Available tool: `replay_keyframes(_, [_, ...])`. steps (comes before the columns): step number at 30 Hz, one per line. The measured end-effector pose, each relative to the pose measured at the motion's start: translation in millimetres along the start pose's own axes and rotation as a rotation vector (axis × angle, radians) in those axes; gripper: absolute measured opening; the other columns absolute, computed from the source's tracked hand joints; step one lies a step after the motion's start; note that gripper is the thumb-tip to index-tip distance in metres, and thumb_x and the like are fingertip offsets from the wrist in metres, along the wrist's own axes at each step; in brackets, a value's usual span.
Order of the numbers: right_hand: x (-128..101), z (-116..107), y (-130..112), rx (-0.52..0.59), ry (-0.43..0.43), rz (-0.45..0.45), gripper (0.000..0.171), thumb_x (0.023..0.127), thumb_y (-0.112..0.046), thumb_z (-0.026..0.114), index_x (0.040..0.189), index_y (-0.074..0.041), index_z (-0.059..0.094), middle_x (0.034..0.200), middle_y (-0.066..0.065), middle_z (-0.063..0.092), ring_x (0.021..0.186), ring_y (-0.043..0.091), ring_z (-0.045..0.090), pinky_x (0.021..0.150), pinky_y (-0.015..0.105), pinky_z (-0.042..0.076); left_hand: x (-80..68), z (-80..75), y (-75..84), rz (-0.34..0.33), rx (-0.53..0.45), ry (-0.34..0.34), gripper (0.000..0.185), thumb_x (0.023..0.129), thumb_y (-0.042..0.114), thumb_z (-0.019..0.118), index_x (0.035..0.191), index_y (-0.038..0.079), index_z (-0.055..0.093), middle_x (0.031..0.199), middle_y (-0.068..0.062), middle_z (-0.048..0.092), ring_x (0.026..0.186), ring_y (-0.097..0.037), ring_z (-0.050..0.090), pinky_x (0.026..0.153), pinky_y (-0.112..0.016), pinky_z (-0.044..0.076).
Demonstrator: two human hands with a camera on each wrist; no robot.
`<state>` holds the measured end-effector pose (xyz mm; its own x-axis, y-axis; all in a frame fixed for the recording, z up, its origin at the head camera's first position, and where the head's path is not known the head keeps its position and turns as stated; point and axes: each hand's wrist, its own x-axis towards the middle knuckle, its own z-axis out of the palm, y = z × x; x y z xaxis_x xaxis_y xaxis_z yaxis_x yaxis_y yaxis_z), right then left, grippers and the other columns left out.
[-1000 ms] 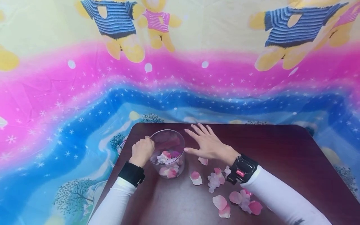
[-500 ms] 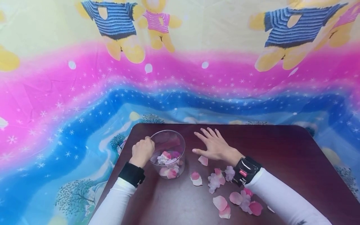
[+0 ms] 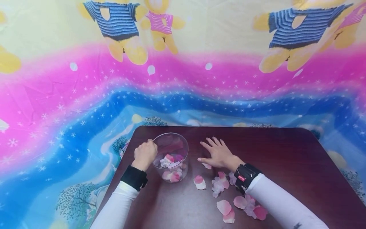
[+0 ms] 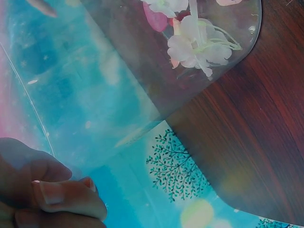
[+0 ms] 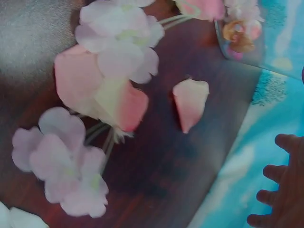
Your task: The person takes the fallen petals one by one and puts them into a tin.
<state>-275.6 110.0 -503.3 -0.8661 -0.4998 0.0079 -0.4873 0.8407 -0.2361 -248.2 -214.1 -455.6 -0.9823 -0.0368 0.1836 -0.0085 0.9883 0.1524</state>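
Observation:
A clear, round container [image 3: 169,143] stands on the left part of the table, with flowers and pink petals [image 3: 171,162] lying in its bottom. My left hand [image 3: 145,154] grips its rim from the left, fingers curled over the edge; in the left wrist view the bent fingers [image 4: 71,197] pinch the clear wall. To the right of the container hovers my right hand [image 3: 218,153], its fingers spread and holding nothing. Just below its thumb a pale pink petal [image 3: 206,165] lies on the tabletop, also visible as a lone petal [image 5: 191,102] in the right wrist view.
Nearer on the dark wood table [image 3: 183,210] lie a two-tone petal pair [image 3: 199,182], a lilac blossom cluster [image 3: 218,184], two pink petals [image 3: 226,210] and another flower-and-petal group [image 3: 250,206]. A printed bear cloth [image 3: 183,73] hangs behind the table.
My right hand has drawn away from the container to the right, then down closer to the single petal. My left hand and the container have stayed in place.

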Motion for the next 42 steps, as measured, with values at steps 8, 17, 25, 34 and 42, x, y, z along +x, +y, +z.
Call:
replay_keyframes(8, [2,21,2,0.034,-0.056,-0.006,0.084,0.085,-0.068,0.063,0.154,-0.024,0.043,0.163,0.018,0.034,0.152,0.048,0.026,0.116,0.069,0.026,0.5,0.2,-0.4,-0.004,-0.008,-0.007,0.033,0.103,0.021,0.042,0.091,-0.006,0.058,0.085,-0.031,0.069,0.080,-0.048,0.070,0.067,-0.058,0.056])
replay_keyframes(17, [4,39,0,0.064,-0.162,0.012,0.079,0.085,-0.052,0.073,0.153,-0.023,0.044,0.159,0.021,0.039,0.143,0.048,0.040,0.110,0.068,0.036,1.2,1.1,-0.6,-0.014,-0.005,-0.021,0.034,0.103,0.022,0.041,0.091,-0.005,0.058,0.090,-0.032,0.070,0.084,-0.049,0.070,0.070,-0.059,0.056])
replay_keyframes(25, [4,48,-1,0.040,-0.169,0.003,0.074,0.080,-0.037,0.084,0.144,-0.016,0.055,0.147,0.023,0.050,0.130,0.045,0.051,0.099,0.062,0.048,1.1,0.2,-0.6,-0.013,-0.008,-0.021,0.034,0.103,0.022,0.041,0.092,-0.005,0.058,0.091,-0.032,0.070,0.085,-0.049,0.070,0.070,-0.059,0.056])
replay_keyframes(34, [3,49,-6,0.027,-0.070,-0.042,0.047,0.086,-0.019,0.080,0.129,-0.007,0.064,0.120,0.019,0.062,0.105,0.037,0.059,0.089,0.050,0.055,1.2,-0.5,-0.6,-0.011,-0.004,-0.027,0.034,0.104,0.023,0.042,0.092,-0.005,0.058,0.088,-0.030,0.069,0.083,-0.048,0.070,0.069,-0.058,0.057])
replay_keyframes(42, [6,56,-6,0.022,0.058,-0.086,0.012,0.087,-0.005,0.073,0.097,-0.004,0.066,0.087,0.012,0.061,0.078,0.031,0.063,0.074,0.048,0.056,1.4,-1.5,-0.4,-0.005,0.002,-0.032,0.033,0.103,0.023,0.043,0.091,-0.005,0.057,0.082,-0.028,0.068,0.078,-0.046,0.069,0.066,-0.056,0.057])
